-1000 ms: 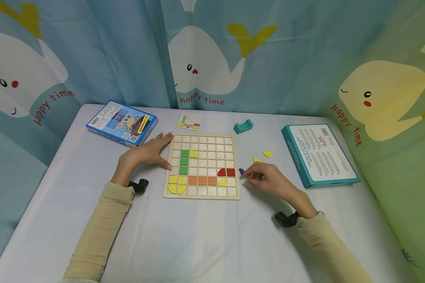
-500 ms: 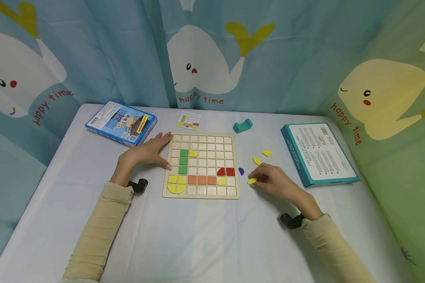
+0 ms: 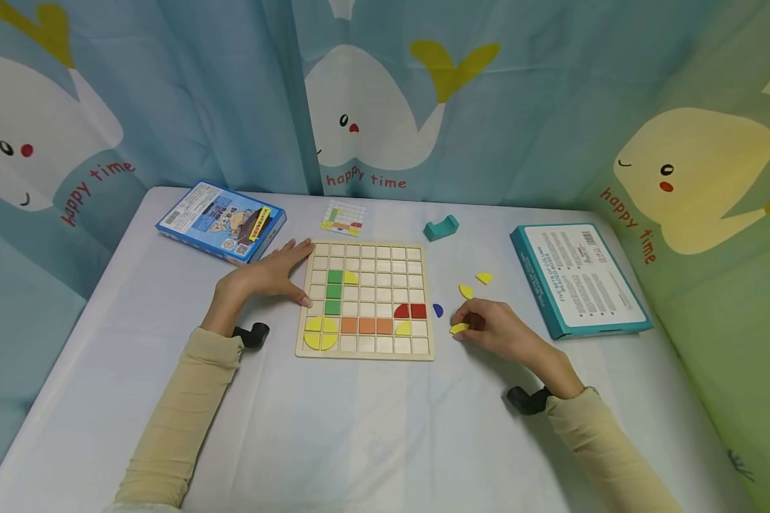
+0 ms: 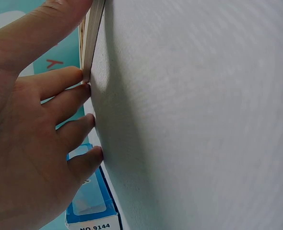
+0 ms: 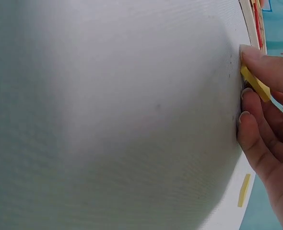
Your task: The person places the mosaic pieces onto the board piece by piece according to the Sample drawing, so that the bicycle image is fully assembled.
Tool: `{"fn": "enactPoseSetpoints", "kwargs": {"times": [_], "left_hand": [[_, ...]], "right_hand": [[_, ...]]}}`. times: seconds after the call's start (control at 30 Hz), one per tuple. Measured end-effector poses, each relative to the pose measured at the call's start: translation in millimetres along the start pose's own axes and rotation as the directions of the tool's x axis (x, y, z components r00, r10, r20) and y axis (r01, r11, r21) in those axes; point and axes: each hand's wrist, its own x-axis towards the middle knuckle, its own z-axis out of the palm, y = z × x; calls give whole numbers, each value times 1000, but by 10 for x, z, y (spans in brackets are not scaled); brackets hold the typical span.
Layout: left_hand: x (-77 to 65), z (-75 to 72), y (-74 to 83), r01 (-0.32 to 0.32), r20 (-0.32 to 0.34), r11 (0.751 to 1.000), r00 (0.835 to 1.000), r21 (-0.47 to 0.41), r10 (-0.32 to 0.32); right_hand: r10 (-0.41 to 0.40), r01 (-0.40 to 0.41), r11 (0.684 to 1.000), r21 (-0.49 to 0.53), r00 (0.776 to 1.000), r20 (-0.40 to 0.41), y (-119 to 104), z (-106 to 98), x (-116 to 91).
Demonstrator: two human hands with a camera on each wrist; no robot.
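A wooden grid board point(image 3: 368, 271) lies mid-table with green, yellow, orange and red pieces in several of its cells. My left hand point(image 3: 266, 274) rests at the board's left edge, fingers spread and fairly straight, thumb and fingertips touching the frame. To the right of the board, my right hand point(image 3: 490, 326) pinches a yellow quarter-circle tile point(image 3: 458, 328) close to the tablecloth. In the right wrist view the yellow tile point(image 5: 255, 84) sits tilted between thumb and fingers. A small blue half-round piece point(image 3: 438, 311) lies between board and right hand. Two loose yellow tiles point(image 3: 465, 292) lie just beyond that hand.
Behind the board is a printed pattern card point(image 3: 343, 218). A teal curved block point(image 3: 440, 228) stands at the back. A blue box point(image 3: 221, 222) lies at the back left, a teal box point(image 3: 580, 280) at the right. Whale-print curtains point(image 3: 526, 128) enclose the table.
My right hand has moved a little to the right, away from the board's edge, and the yellow tile in its fingers has come into sight. The left hand and board stay put.
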Motion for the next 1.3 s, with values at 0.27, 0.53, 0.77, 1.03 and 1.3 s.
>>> {"fn": "enactPoseSetpoints", "kwargs": {"times": [0.27,0.53,0.77,1.03,1.3], "left_hand": [[2,2,2,-4,2,1000,1000,-3,4],[-11,-4,5,3,5,1000,1000,-2,-3],[-16,-6,0,5,1,1000,1000,-5,-5],[-19,-7,1,1,0,1000,1000,-13,-1],[-12,-11,14,-2,3,1000,1000,-16,2]], "right_hand": [[-9,9,1000,13,1000,-6,-5,14,0],[-7,7,999,38,1000,-7,-26,7,1],[-24,25,998,62,999,-27,-69,5,35],[-13,19,992,123,999,-48,-143,35,88],[-19,22,983,181,1000,-22,-232,110,160]]}}
